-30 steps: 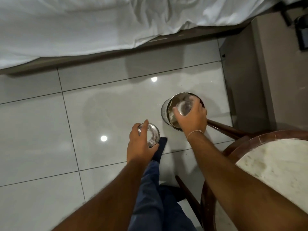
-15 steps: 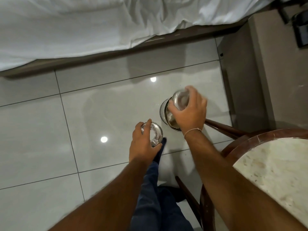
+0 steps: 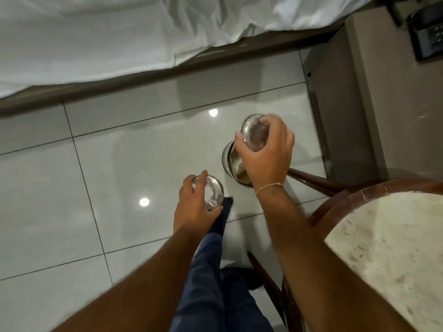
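Observation:
My right hand (image 3: 267, 155) grips a clear drinking glass (image 3: 254, 133) tipped on its side, held above a round metal bin (image 3: 229, 161) that stands on the floor. Most of the bin is hidden behind the hand; only its left rim and wall show. My left hand (image 3: 195, 207) holds a second clear glass (image 3: 212, 192) lower and to the left, over the tiles and apart from the bin. Whether either glass holds anything cannot be made out.
A round marble-topped table (image 3: 388, 255) with a dark wooden rim and splayed legs fills the lower right. A bed with a white sheet (image 3: 119, 32) runs across the top. A beige cabinet (image 3: 354, 92) stands at the right. My blue-trousered leg (image 3: 211, 271) is below the hands.
My right hand has lifted its glass up out of the bin's mouth and tipped it further away. My left hand with the other glass has stayed nearly still.

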{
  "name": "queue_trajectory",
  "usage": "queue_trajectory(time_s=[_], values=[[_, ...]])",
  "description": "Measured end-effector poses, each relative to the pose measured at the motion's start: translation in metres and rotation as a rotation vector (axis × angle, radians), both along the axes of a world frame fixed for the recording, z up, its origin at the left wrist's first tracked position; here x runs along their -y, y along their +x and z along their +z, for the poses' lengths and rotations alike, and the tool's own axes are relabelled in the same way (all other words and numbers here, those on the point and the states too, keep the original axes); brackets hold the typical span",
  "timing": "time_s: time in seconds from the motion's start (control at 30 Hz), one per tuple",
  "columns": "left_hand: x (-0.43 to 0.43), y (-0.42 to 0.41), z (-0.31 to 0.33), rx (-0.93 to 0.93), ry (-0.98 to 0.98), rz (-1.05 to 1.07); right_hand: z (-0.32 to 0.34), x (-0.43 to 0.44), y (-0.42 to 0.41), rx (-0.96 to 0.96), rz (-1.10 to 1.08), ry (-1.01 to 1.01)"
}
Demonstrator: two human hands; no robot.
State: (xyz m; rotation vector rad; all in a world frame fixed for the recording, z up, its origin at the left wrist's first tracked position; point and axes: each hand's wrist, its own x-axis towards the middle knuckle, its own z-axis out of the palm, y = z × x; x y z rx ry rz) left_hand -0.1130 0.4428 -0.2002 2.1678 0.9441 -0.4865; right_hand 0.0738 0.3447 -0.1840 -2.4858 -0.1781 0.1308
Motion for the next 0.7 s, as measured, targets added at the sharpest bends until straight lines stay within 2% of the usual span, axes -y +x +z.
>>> queue_trajectory(time_s=[0.03, 0.07, 0.13, 0.17, 0.2, 0.27, 0.33, 0.4, 0.47, 0.53, 0.6, 0.67, 0.7], values=[[0.0, -0.001, -0.001, 0.006, 0.008, -0.018, -0.003, 0.001, -0.002, 0.009, 0.063, -0.03], [0.002, -0.002, 0.0, 0.001, 0.018, -0.045, -0.006, 0.007, -0.009, -0.113, 0.09, -0.084], [0.001, -0.001, 0.003, 0.004, 0.019, -0.084, -0.016, 0.022, -0.02, -0.406, -0.039, -0.118], [0.002, 0.001, 0.004, 0.025, 0.014, -0.096, -0.016, 0.027, -0.02, -0.439, -0.134, -0.065], [0.002, 0.003, 0.006, 0.052, 0.014, -0.107, -0.013, 0.031, -0.017, -0.439, -0.215, 0.027], [0.006, 0.012, 0.018, 0.097, 0.003, -0.136, -0.002, 0.036, -0.007, -0.485, -0.386, 0.332], [0.015, 0.026, 0.03, 0.158, -0.036, -0.171, 0.016, 0.047, -0.002, -0.698, -0.604, 0.725], [0.029, 0.043, 0.049, 0.24, -0.084, -0.195, 0.033, 0.075, -0.008, -0.94, -0.718, 1.082], [0.043, 0.06, 0.068, 0.325, -0.12, -0.195, 0.046, 0.108, -0.015, -1.022, -0.762, 1.234], [0.059, 0.072, 0.088, 0.372, -0.167, -0.239, 0.054, 0.132, -0.026, -1.05, -0.773, 1.298], [0.086, 0.084, 0.104, 0.408, -0.228, -0.332, 0.064, 0.166, -0.043, -1.028, -0.802, 1.325], [0.1, 0.092, 0.108, 0.377, -0.278, -0.386, 0.077, 0.181, -0.059, -1.022, -0.778, 1.288], [0.101, 0.094, 0.112, 0.348, -0.314, -0.404, 0.081, 0.179, -0.066, -1.051, -0.743, 1.331]])
